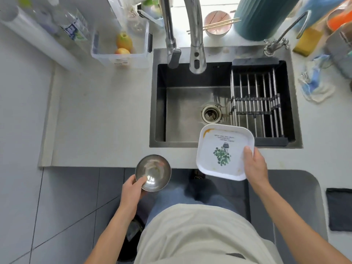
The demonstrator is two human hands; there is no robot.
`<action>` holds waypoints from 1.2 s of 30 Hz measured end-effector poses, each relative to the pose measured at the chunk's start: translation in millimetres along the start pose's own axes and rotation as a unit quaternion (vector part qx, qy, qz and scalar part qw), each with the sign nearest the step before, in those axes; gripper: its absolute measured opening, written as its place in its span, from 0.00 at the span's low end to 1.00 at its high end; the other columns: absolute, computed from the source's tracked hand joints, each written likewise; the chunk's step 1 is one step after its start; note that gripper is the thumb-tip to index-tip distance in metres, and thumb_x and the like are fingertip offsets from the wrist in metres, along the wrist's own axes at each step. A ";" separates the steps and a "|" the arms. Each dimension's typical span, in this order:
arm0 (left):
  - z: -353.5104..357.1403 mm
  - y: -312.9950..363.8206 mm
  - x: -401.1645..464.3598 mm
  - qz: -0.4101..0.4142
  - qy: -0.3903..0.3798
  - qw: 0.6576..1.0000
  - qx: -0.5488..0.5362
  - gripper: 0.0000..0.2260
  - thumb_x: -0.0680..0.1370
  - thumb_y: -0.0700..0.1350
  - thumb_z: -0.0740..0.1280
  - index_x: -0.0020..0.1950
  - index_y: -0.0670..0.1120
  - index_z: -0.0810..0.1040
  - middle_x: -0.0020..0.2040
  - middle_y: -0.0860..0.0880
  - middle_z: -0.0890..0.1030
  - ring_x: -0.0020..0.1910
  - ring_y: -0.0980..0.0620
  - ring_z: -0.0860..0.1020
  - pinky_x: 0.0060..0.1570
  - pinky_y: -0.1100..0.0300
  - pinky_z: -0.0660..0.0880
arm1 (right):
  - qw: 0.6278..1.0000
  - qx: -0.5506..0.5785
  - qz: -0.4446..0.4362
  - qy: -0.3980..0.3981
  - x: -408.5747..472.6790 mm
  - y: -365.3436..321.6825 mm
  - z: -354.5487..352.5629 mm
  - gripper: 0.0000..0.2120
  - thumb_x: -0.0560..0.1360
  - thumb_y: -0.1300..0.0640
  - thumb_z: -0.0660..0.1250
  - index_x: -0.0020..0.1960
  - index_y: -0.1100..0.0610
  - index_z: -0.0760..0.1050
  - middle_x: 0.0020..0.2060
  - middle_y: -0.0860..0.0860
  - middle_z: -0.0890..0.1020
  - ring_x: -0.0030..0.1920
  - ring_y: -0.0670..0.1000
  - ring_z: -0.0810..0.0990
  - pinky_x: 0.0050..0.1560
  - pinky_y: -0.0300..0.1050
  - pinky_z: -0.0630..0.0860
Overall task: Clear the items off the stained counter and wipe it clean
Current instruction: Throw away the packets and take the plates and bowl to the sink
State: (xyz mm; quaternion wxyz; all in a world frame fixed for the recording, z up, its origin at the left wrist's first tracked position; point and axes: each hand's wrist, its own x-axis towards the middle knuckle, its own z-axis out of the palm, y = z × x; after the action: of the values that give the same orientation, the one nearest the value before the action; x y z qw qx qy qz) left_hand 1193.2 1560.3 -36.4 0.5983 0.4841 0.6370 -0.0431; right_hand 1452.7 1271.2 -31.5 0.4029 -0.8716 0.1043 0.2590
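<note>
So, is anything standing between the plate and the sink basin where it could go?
Nothing visible does. The right hand holds the plate over the sink front edge; the basin's left part is bare, and the rack sits on the right.

A pale grey counter (pixel 99 115) ran around a dark steel sink (pixel 182 111) set into it. At the far left stood a clear plastic bin (pixel 122 54) holding fruit, with a water bottle (pixel 74 25) just left of it. Right of the sink lay a crumpled blue-and-white cloth (pixel 314 86); farther back sat a yellow sponge (pixel 307 41) and a pink bowl (pixel 217 23) with chopsticks across it.
</note>
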 end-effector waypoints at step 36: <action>233.2 139.5 249.5 -0.106 -0.025 0.989 -0.102 0.03 0.82 0.34 0.67 0.55 0.40 0.78 0.61 0.40 0.82 0.59 0.43 0.82 0.61 0.48 0.80 | 0.982 0.053 0.179 0.032 250.9 -22.0 169.2 0.23 0.87 0.44 0.50 0.75 0.55 0.69 0.68 0.58 0.78 0.66 0.62 0.76 0.65 0.54 0.71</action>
State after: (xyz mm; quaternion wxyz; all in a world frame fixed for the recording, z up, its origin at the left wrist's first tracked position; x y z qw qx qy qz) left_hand 1500.6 1627.0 -229.3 0.6524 0.3491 0.6705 -0.0537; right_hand 1610.9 1420.3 -243.2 0.3919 -0.8240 0.2855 0.2929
